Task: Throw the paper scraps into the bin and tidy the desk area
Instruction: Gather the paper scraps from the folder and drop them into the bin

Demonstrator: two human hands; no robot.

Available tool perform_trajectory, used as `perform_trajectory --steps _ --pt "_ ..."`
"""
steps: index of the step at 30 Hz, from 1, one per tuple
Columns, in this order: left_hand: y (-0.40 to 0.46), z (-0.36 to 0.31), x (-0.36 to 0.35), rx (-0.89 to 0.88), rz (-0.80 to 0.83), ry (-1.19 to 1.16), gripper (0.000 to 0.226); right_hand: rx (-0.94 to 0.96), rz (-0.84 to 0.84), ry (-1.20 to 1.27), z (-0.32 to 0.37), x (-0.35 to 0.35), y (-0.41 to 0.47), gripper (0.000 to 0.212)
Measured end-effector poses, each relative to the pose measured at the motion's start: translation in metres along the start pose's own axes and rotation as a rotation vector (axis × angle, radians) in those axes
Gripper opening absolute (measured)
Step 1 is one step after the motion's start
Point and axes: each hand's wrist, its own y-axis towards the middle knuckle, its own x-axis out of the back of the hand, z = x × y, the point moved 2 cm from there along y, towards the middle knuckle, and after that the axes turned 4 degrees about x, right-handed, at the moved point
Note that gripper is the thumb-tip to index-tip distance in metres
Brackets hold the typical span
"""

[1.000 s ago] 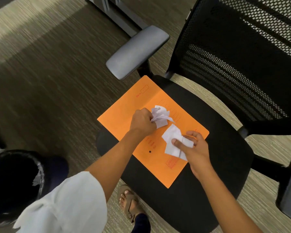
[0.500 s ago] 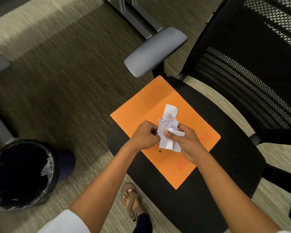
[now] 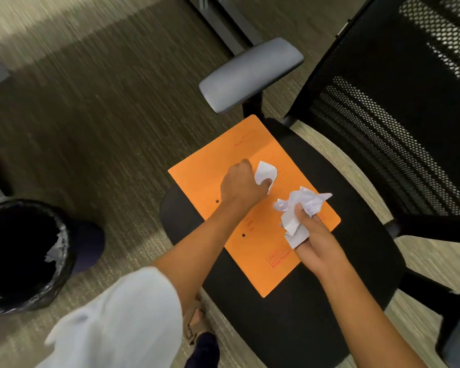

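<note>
An orange folder (image 3: pixel 210 179) lies on the black seat of an office chair (image 3: pixel 356 261). My left hand (image 3: pixel 241 185) pinches a small white paper scrap (image 3: pixel 266 171) on the folder's upper part. My right hand (image 3: pixel 316 245) grips a crumpled bunch of white paper scraps (image 3: pixel 302 205) just above the folder's right edge. A black-lined bin (image 3: pixel 19 256) stands on the carpet at the far left, with a bit of white paper inside it.
The chair's grey armrest (image 3: pixel 250 74) juts out above the folder, and its mesh back (image 3: pixel 398 102) fills the right. A desk leg (image 3: pixel 223 22) runs along the top. My sandalled foot (image 3: pixel 197 322) stands below the seat.
My hands, together on one bunch of scraps half a second ago, have parted. The right hand now holds the bunch alone; the left has reached up to another scrap.
</note>
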Motion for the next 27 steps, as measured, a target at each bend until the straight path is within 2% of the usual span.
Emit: perform_trajectory --steps 2,4,6,10,12,14,15,18,22,25,27 --pt "0.009 -0.014 -0.017 0.017 -0.02 0.214 0.053 -0.002 0.009 0.015 0.004 0.007 -0.004 0.046" --pt "0.013 -0.022 -0.029 -0.003 -0.024 0.336 0.039 -0.028 -0.005 0.053 0.006 0.014 -0.007 0.049" --pt "0.012 -0.024 -0.036 -0.023 -0.01 0.343 0.025 -0.049 -0.011 0.077 0.01 0.021 -0.007 0.052" --pt "-0.004 -0.013 -0.038 -0.095 -0.07 0.261 0.018 -0.08 -0.02 0.19 0.015 0.026 -0.008 0.053" --pt "-0.011 -0.009 -0.035 -0.152 -0.091 0.269 0.032 -0.083 -0.004 0.292 0.015 0.024 -0.009 0.045" --pt "-0.008 -0.011 -0.038 -0.292 -0.046 0.424 0.057 -0.082 0.016 0.362 0.013 0.022 -0.01 0.031" --pt "-0.005 -0.013 -0.04 -0.356 -0.005 0.508 0.062 -0.077 0.025 0.369 0.012 0.021 -0.01 0.024" --pt "-0.001 -0.012 -0.044 -0.456 0.055 0.677 0.048 -0.06 0.013 0.353 0.011 0.025 -0.011 0.02" --pt "-0.019 -0.004 -0.045 -0.501 0.009 0.63 0.042 -0.069 -0.048 0.374 0.01 0.03 -0.014 0.021" --pt "-0.024 -0.002 -0.041 -0.524 0.027 0.646 0.039 -0.082 -0.031 0.421 0.008 0.019 -0.018 0.019" --pt "-0.023 -0.003 -0.038 -0.524 0.035 0.66 0.035 -0.08 0.026 0.442 0.006 0.009 -0.019 0.034"
